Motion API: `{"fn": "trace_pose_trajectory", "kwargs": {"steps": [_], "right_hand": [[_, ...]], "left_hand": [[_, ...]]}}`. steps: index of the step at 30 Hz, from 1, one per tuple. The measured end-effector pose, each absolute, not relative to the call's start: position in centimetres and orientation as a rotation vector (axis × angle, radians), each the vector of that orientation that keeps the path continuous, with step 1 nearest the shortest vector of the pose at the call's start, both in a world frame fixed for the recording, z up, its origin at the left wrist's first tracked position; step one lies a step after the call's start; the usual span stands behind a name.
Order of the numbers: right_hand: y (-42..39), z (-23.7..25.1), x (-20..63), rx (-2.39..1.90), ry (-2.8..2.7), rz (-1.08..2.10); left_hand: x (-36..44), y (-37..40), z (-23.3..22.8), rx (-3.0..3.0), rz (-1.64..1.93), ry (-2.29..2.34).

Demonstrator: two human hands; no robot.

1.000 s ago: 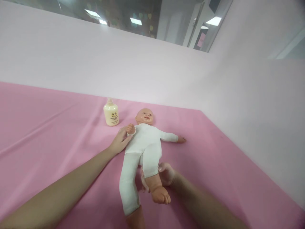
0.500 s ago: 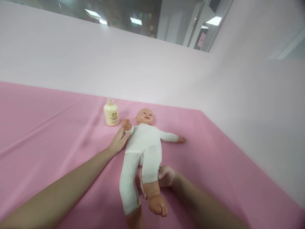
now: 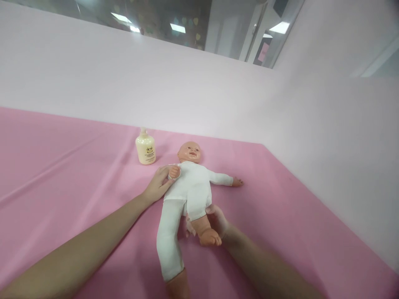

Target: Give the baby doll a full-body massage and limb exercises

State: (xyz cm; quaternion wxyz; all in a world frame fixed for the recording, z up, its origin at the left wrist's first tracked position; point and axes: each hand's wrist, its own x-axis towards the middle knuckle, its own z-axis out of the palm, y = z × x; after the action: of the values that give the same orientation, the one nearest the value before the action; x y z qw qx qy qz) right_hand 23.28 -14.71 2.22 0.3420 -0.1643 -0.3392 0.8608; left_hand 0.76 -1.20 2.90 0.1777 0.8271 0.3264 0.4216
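On its back on the pink sheet lies a baby doll point(image 3: 190, 178) in a white cloth body, its head toward the wall. My left hand point(image 3: 158, 182) is closed around the doll's arm at the left, with the doll's small fist point(image 3: 174, 172) resting over its chest. My right hand point(image 3: 218, 220) grips the doll's leg point(image 3: 199, 207) at the right from beneath, and that leg is bent up toward the belly. Part of my right fingers is hidden behind the leg. The doll's other leg point(image 3: 170, 241) lies straight toward me, its foot cut off by the frame.
A cream pump bottle point(image 3: 146, 148) stands upright to the left of the doll's head. The pink sheet point(image 3: 77, 174) covers the surface up to the white wall point(image 3: 149, 83) behind. Another wall point(image 3: 343, 145) runs along the right. Above is a window point(image 3: 174, 25).
My right hand has pushed the doll's leg up toward its belly, bending it more. My left hand has moved the doll's arm inward onto its chest.
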Motion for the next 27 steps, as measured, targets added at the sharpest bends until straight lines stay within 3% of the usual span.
{"fn": "trace_pose_trajectory", "kwargs": {"steps": [14, 27], "right_hand": [[-15.4, 4.3, 22.7, -0.457, -0.822, 2.065], [-14.7, 3.0, 23.3, -0.483, -0.821, 2.226]], "left_hand": [[0.6, -2.5, 4.3, 2.536, 1.065, 0.836], [0.7, -2.4, 4.3, 2.500, 1.080, 0.841]]}}
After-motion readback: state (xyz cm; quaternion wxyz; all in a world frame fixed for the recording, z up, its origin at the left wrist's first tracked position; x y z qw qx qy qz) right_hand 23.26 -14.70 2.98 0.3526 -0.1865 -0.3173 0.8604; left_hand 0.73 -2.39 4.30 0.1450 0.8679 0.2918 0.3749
